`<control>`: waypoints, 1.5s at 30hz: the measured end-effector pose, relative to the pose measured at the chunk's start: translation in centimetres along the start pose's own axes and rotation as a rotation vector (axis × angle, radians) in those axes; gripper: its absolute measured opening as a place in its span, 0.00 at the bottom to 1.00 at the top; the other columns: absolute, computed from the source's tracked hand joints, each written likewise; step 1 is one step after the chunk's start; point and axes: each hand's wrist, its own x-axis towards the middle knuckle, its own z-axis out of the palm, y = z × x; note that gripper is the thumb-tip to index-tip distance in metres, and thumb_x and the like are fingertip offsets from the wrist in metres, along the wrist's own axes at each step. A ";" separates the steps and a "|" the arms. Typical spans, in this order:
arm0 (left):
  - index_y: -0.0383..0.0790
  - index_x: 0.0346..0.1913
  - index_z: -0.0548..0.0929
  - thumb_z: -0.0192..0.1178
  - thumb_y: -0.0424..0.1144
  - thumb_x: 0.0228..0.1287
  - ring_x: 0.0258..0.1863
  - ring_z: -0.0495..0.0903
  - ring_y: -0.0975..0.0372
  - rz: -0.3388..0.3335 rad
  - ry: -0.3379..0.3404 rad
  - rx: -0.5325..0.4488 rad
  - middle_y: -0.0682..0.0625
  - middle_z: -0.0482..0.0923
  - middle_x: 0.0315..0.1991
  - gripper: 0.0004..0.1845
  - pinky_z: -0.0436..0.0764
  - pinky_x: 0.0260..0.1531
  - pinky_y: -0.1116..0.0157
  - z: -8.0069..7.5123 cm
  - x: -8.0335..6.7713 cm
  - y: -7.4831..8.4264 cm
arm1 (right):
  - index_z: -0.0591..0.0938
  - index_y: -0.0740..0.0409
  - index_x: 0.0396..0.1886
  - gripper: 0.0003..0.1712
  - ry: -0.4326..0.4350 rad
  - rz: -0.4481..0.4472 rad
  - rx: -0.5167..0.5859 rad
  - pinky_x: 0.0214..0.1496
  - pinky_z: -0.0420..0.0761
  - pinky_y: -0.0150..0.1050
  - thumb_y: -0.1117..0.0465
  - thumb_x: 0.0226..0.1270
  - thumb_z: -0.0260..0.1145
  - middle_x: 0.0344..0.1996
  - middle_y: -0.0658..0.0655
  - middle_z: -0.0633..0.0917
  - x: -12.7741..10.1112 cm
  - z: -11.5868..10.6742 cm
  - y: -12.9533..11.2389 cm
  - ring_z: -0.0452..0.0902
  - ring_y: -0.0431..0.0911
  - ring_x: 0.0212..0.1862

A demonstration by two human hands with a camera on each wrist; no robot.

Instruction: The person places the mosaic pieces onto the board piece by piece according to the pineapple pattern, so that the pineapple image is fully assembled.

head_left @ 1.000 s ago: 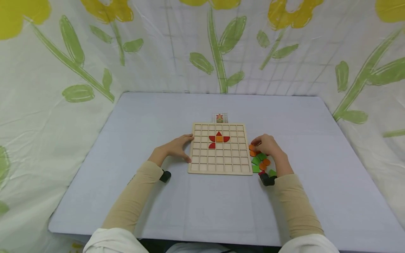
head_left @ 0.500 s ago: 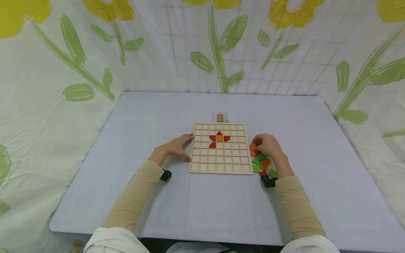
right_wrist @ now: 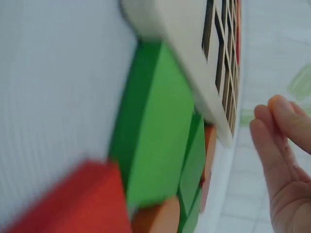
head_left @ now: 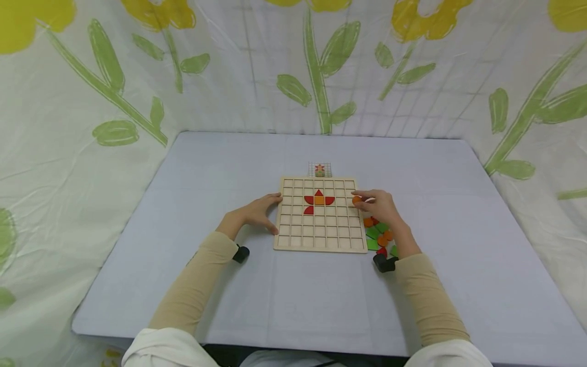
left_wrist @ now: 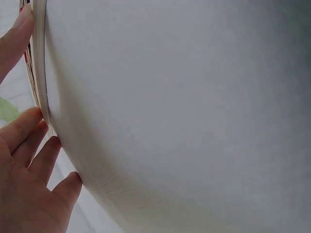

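A wooden grid board point(head_left: 321, 232) lies on the table, with red petal pieces point(head_left: 310, 200) around an orange square point(head_left: 319, 201) in its cells. My left hand point(head_left: 268, 214) rests against the board's left edge with relaxed fingers point(left_wrist: 26, 141) touching the rim point(left_wrist: 39, 73). My right hand point(head_left: 362, 200) pinches an orange piece point(head_left: 356, 200) over the board's right columns. Loose green, orange and red pieces point(head_left: 378, 234) lie by the board's right edge; the right wrist view shows a green piece point(right_wrist: 160, 136) and a red one point(right_wrist: 82, 204) close up.
A small pattern card point(head_left: 319, 169) lies just behind the board. The pale blue table point(head_left: 293, 295) is walled by a flower-printed cloth point(head_left: 137, 76) on three sides. Beige sleeves point(head_left: 426, 295) cover both forearms.
My right hand lifted an orange piece from the pile and moved left and up, over the board's right side. The left hand has stayed on the board's edge.
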 end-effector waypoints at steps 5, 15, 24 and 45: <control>0.30 0.74 0.54 0.75 0.44 0.49 0.75 0.45 0.47 -0.001 -0.001 -0.001 0.39 0.46 0.77 0.55 0.50 0.73 0.51 0.0 0.0 0.0 | 0.80 0.68 0.57 0.21 0.002 0.003 0.052 0.47 0.84 0.47 0.68 0.65 0.67 0.50 0.70 0.81 0.4 1.8 -1.0 0.82 0.62 0.48; 0.31 0.75 0.54 0.75 0.44 0.48 0.75 0.45 0.47 -0.007 0.000 -0.002 0.40 0.46 0.77 0.55 0.50 0.73 0.51 0.1 0.1 -0.2 | 0.83 0.68 0.52 0.22 -0.072 0.045 -0.075 0.41 0.81 0.42 0.63 0.58 0.73 0.38 0.63 0.85 1.8 5.0 -2.7 0.80 0.54 0.41; 0.29 0.74 0.55 0.75 0.44 0.49 0.75 0.46 0.47 0.000 0.009 -0.001 0.39 0.46 0.77 0.54 0.50 0.73 0.51 0.1 0.1 -0.1 | 0.84 0.64 0.51 0.23 -0.124 0.093 -0.106 0.34 0.76 0.35 0.63 0.54 0.76 0.34 0.57 0.84 2.8 7.2 -3.8 0.77 0.48 0.36; 0.30 0.74 0.55 0.75 0.44 0.49 0.75 0.45 0.47 0.003 0.005 0.006 0.39 0.46 0.77 0.54 0.50 0.73 0.51 0.1 0.2 -0.3 | 0.85 0.64 0.48 0.18 -0.083 0.080 -0.203 0.43 0.80 0.42 0.64 0.58 0.73 0.39 0.59 0.86 2.7 7.3 -4.7 0.80 0.51 0.41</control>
